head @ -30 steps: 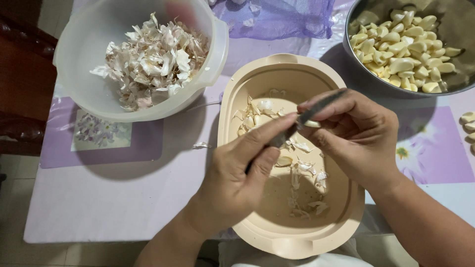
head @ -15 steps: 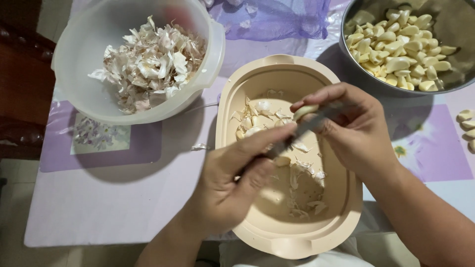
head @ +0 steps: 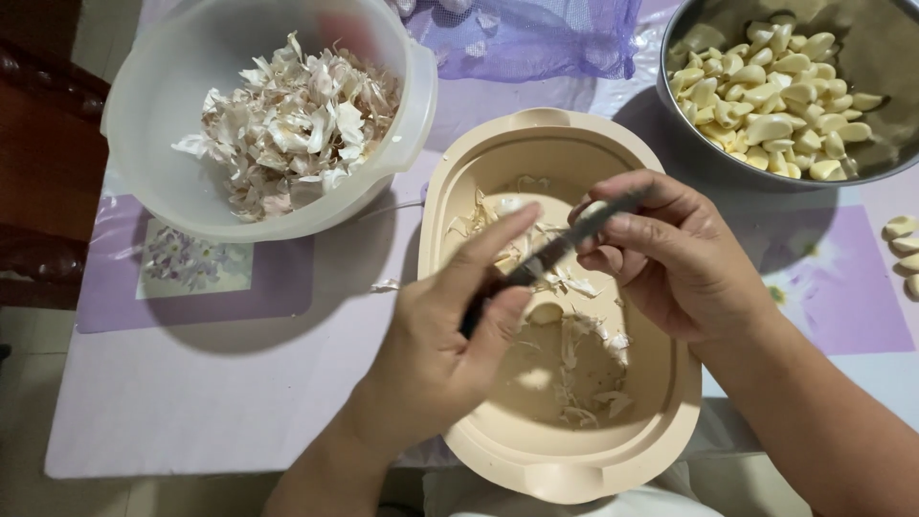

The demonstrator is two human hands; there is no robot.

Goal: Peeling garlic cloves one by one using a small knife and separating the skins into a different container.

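Over the beige oval plastic tray (head: 661,383), the left hand (head: 436,354) has its grip closed round the dark handle of a small knife (head: 546,254), forefinger laid along the back of the blade. The blade tip meets a pale garlic clove (head: 591,208) that the right hand (head: 675,258) pinches between thumb and fingertips, just above the tray's far half. The clove is mostly hidden by the fingers, so how much skin it still wears cannot be told.

Judged by how things lie, the peeling is well advanced. Beyond the tray and to its right, a round steel bowl (head: 890,29) holds a good heap of bare, yellowish peeled cloves (head: 766,96). Beyond the tray to its left, a translucent white plastic bowl (head: 158,124) is piled with papery white and pinkish garlic skins (head: 287,120). Fresh loose skins (head: 574,325) and what looks like one or two cloves lie on the tray floor, below the hands.

What remains is less plain. A few more pale cloves (head: 905,244) lie on the table (head: 211,402) well to the right of the tray, at the picture's edge; whether peeled or not is unclear. A purple mesh bag (head: 536,38) lies just beyond the tray between the two bowls, and its contents cannot be seen. The clove in hand, at least, seems not yet finished.
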